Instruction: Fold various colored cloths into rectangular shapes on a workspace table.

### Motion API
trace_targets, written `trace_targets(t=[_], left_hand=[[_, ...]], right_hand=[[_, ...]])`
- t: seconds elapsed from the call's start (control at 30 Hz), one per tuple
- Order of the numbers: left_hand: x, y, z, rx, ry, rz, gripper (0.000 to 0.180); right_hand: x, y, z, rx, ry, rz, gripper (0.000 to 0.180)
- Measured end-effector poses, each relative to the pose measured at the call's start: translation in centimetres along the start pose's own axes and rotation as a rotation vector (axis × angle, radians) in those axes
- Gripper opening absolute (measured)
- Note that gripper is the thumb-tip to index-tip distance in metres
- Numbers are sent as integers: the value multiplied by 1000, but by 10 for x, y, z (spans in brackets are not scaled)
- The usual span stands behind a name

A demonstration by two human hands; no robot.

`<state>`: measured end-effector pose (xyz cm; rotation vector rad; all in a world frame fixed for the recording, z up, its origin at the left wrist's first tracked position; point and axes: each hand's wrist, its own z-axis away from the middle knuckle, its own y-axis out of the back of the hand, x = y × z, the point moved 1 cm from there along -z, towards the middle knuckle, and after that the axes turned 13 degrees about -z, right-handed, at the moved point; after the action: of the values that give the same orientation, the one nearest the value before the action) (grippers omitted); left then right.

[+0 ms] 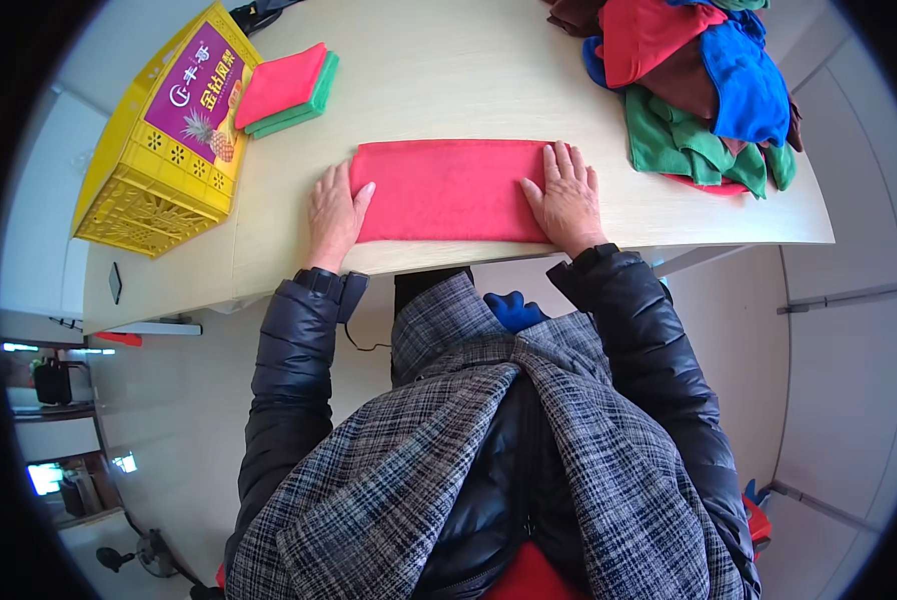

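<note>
- A pale wooden tabletop (468, 80) fills the upper half of the frame, with a light floor around it and the person's dark padded sleeves and plaid wrap coming in from the lower edge.
- A red cloth (448, 190) lies flat near the middle of the frame, close to the tabletop's near edge, folded into a long rectangle.
- The left hand (333, 215) lies flat at the cloth's left end, fingers (330, 185) straight and close together, only the thumb touching the cloth; it grips nothing.
- The right hand (566, 200) presses palm down on the cloth's right end, fingers (563, 165) extended and slightly spread, holding nothing.
- At upper left a yellow crate (158, 140) sits beside a small stack of folded cloths (288, 90), red on top of green.
- At upper right a loose pile of cloths (703, 90) in red, blue, green and brown lies well apart from the red one.
- Risk, as I judge it: the cloth sits near the tabletop's front edge, so a pull toward the body could drag its lower edge over the lip and spoil the fold.
- With the left hand mostly off the fabric, that end is barely pinned; an uneven push from the right could skew or wrinkle the rectangle.
- A wide sweep of the right arm could catch the loose pile and tumble pieces onto the flattened cloth.
</note>
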<state>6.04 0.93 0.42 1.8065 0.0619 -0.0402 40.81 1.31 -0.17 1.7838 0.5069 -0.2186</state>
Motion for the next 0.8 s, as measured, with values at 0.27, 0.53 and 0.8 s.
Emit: trace_targets(t=[0.27, 0.53, 0.8], left_hand=[[-5, -19, -23, -126, 175, 252, 33], [-18, 15, -11, -535, 320, 1680, 23], [-51, 8, 4, -427, 478, 1867, 27]], right_hand=[[-62, 5, 20, -41, 155, -6, 77], [-83, -11, 19, -191, 254, -64, 89], [-113, -17, 33, -292, 352, -59, 97]])
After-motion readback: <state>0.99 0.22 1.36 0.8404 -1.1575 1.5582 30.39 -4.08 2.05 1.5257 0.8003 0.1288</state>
